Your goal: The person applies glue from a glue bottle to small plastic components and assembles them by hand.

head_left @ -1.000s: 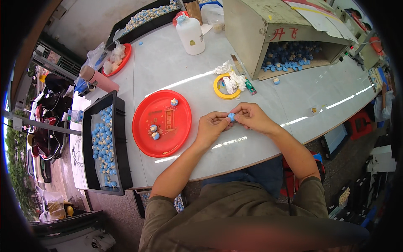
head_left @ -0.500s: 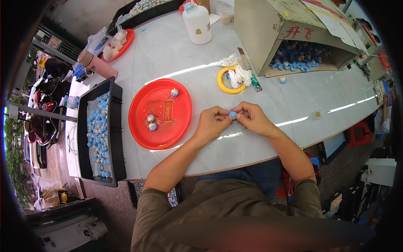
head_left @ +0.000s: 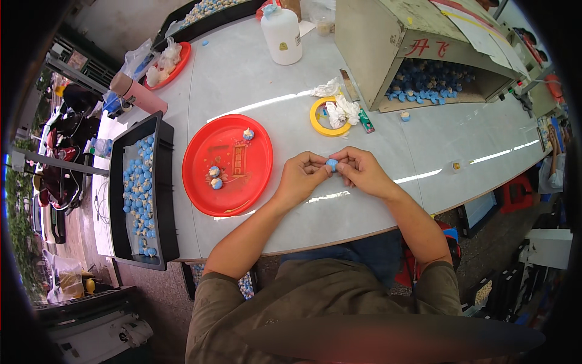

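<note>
A small rounded blue piece is pinched between the fingertips of both hands, just above the grey tabletop. My left hand grips it from the left with thumb and forefinger, and my right hand from the right. The fingers cover much of it, so its exact kind cannot be made out. Left of my hands lies a round red plate. It bears three small blue-and-white pieces: one near its far right rim and two close together at lower left.
A black tray of similar blue pieces stands at the left edge. Farther off are a pink bottle, a white bottle, yellow tape and crumpled tissue. An open-fronted box at right holds many blue pieces.
Both hands stay together on the blue piece, with slight shifts of the fingers. The whole view has moved a little, so things appear slightly farther left.
</note>
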{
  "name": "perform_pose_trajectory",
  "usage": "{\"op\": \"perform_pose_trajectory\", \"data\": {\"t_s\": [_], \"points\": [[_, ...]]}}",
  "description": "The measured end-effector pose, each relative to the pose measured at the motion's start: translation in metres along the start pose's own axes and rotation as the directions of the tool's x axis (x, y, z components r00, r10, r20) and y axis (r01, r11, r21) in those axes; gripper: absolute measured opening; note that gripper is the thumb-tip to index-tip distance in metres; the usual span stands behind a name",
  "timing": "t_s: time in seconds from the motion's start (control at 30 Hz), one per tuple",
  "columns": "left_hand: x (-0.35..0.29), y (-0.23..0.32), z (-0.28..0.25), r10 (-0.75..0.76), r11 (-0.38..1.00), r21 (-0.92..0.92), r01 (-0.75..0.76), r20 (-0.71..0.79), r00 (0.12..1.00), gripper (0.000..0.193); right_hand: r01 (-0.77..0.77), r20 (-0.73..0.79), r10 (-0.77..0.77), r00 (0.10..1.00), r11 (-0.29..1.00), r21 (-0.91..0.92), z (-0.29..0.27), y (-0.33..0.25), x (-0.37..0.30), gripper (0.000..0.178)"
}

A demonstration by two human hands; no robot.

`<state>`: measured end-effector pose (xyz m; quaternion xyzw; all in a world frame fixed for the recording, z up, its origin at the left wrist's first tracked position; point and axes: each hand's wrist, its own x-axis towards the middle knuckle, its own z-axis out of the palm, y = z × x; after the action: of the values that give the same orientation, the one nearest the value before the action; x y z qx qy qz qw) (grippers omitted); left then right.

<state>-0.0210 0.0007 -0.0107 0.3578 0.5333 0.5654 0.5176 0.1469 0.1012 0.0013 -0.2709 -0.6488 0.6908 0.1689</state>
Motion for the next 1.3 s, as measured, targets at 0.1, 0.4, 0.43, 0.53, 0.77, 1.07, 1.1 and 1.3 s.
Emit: {"op": "perform_pose_trajectory", "data": {"t_s": [0.1, 0.4, 0.43, 0.53, 0.77, 1.07, 1.1, 1.3], "points": [[0.001, 0.000, -0.003, -0.029, 1.000, -0.005, 0.029, 0.012, 1.000, 0.020, -0.017, 0.019, 0.016, 1.000, 0.999, 0.038, -0.002, -0.001, 0.000, 0.019], [0.002, -0.006, -0.005, -0.045, 0.997, 0.062, 0.043, 0.029, 0.999, 0.017, 0.002, 0.016, -0.002, 1.000, 1.000, -0.008, 0.002, 0.007, 0.001, 0.018], [0.002, -0.007, -0.005, -0.045, 0.997, 0.066, 0.043, 0.031, 0.999, 0.017, 0.012, 0.010, -0.011, 1.000, 1.000, -0.023, 0.002, 0.007, 0.001, 0.017], [0.002, -0.004, -0.003, -0.034, 0.998, 0.058, 0.032, 0.019, 0.999, 0.017, 0.027, -0.008, -0.028, 1.000, 0.999, -0.025, 0.002, 0.008, 0.001, 0.018], [0.002, 0.002, -0.003, -0.045, 0.999, -0.005, 0.045, 0.014, 0.999, 0.019, -0.009, 0.002, 0.009, 1.000, 0.999, 0.031, 0.001, -0.002, -0.001, 0.018], [0.001, -0.005, -0.003, -0.044, 0.996, 0.073, 0.042, 0.022, 0.999, 0.016, -0.004, 0.012, 0.004, 1.000, 0.999, -0.033, 0.001, 0.006, -0.001, 0.017], [0.001, -0.006, -0.003, -0.038, 0.997, 0.072, 0.036, 0.017, 0.999, 0.016, -0.005, 0.012, 0.005, 1.000, 0.999, -0.033, 0.002, 0.005, -0.001, 0.017], [0.000, -0.009, -0.003, -0.004, 0.995, 0.101, 0.003, 0.007, 1.000, 0.016, 0.024, -0.010, -0.025, 1.000, 0.998, -0.052, 0.005, 0.006, -0.002, 0.016]]}}
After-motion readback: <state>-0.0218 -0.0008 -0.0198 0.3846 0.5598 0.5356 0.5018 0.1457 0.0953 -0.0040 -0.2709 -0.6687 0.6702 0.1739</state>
